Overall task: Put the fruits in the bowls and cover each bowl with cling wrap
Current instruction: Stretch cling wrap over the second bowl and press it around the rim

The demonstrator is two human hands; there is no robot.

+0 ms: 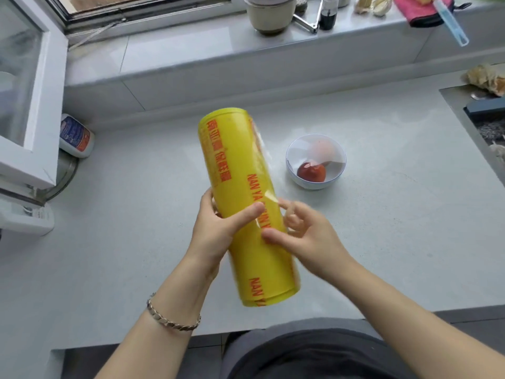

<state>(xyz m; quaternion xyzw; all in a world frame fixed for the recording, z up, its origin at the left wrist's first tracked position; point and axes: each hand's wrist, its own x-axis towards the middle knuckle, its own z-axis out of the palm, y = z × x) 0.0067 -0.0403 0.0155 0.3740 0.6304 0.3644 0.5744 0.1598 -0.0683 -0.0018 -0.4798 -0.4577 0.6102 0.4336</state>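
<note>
A big yellow roll of cling wrap point(240, 187) with red lettering is held in the air over the counter, tilted away from me. My left hand point(218, 228) grips its lower half, thumb across the front. My right hand point(303, 233) is at the roll's right side, thumb on it and fingers picking at the loose film edge; the fingers are blurred. To the right stands a white bowl point(300, 181) holding a red fruit point(311, 172) and a pale peach-coloured fruit point(323, 151). Film appears to lie over part of the bowl.
The grey counter point(136, 228) runs to a raised sill with a plant pot point(269, 13), a dark bottle point(328, 15) and a pink cloth point(420, 8). A sink edge point(459, 105) is at right. A white bottle point(76, 136) lies at left by the open window frame.
</note>
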